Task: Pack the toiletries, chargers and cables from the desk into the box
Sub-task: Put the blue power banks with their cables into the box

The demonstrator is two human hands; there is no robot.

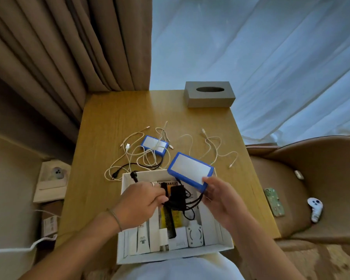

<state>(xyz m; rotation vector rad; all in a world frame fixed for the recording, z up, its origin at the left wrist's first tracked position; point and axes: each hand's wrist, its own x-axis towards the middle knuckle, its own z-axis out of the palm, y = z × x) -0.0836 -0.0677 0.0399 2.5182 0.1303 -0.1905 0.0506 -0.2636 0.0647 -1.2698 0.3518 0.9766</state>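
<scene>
- A person is leaning over a white box (127, 257) at the near edge of a wooden desk (109, 122), the right hand (220, 201) pinching the near corner of a blue-edged charger pack (190, 171) and holding it in the air above the box's far right corner.
- The left hand (141, 201) is closing around a bundle of black cable (177, 197) over the middle of the box; black leads are running from the bundle toward the raised pack, so the two appear joined.
- Already lying in the box: white toiletry tubes (142, 237), a black comb (170, 223) and a white adapter (194, 233).
- Waiting on the desk: a second blue pack (155, 144) sitting inside a tangle of white cables (210, 146), with a black plug lead (129, 166) trailing over the box's far rim.
- Risk, as a judgement: the corner pinch is looking thin, and a tug from the leads could be twisting the pack loose onto the contents below.
- Risk: the trailing lead may be snagging on the rim as the bundle goes down.
- Risk: white cables draped across the second pack may be dragging neighbours off the desk when it is lifted.
</scene>
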